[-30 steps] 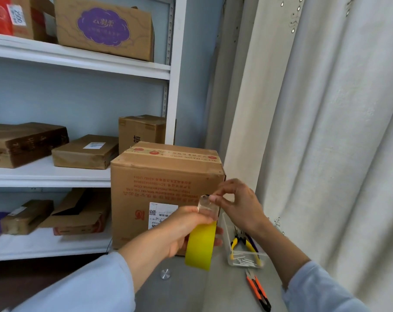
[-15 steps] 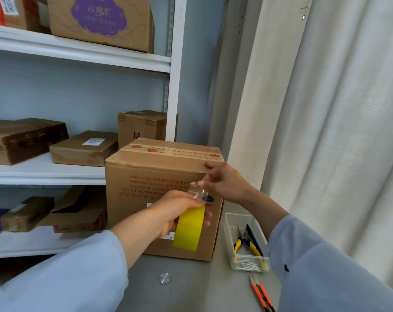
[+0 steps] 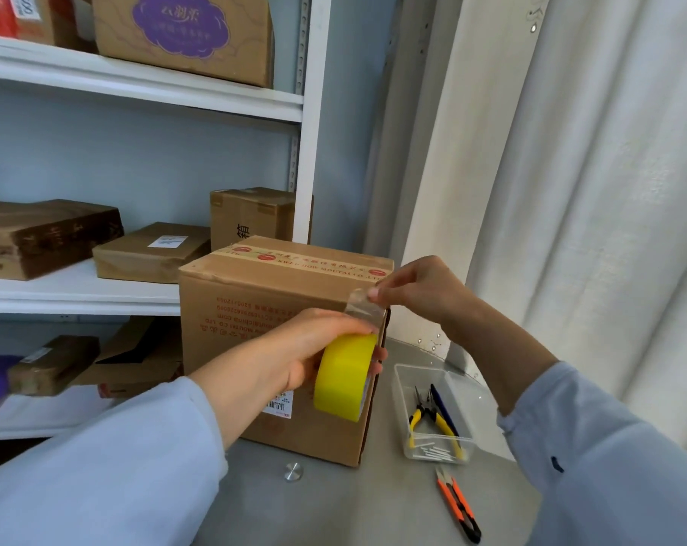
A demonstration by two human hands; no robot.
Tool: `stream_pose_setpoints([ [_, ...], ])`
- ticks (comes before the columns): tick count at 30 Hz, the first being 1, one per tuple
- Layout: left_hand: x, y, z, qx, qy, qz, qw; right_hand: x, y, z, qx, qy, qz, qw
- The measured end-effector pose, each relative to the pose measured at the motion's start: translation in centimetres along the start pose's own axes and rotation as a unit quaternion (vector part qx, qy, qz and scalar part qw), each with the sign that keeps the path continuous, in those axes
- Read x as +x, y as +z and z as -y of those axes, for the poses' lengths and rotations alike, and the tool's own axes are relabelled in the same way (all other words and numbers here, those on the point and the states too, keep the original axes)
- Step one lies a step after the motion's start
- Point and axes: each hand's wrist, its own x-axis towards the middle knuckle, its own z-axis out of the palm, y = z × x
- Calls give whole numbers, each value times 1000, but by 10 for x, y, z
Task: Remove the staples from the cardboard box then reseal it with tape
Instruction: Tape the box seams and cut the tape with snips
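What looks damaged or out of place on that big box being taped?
The cardboard box is dented and creased at its upper left front corner, and its printing and label sit upside down, so it seems to stand inverted. Otherwise nothing stands out: the left hand holds the yellow tape roll, the right hand pinches the free end.

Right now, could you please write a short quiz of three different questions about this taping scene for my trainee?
1. True or false: the left hand holds the yellow tape roll.
2. Which does the right hand pinch? A) the pliers B) the free end of the clear tape C) the orange cutter
3. Fill in: the pliers lie in the clear plastic ____ to the right of the cardboard box.

Key: 1 true; 2 B; 3 tray.
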Motion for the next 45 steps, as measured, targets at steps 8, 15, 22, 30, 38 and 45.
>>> stream_pose_setpoints([
  [8,7,-1,0,46,-61,-11,997,3,-3,0,-133,-131,-78,979],
  [15,8,4,2,-18,12,-5,1000,7,-9,-2,-90,-123,-32,988],
  [22,12,7,-7,-2,8,-7,1000,21,-15,-5,-64,-88,-3,994],
  [30,19,-1,-13,18,-31,-5,999,35,-10,-11,-38,-49,36,997],
  [38,27,0,-16,13,-48,-28,998,43,-10,-20,-20,-28,62,997],
  [45,30,-1,-15,22,-48,-30,998,47,-10,-21,-42,-28,76,996],
])
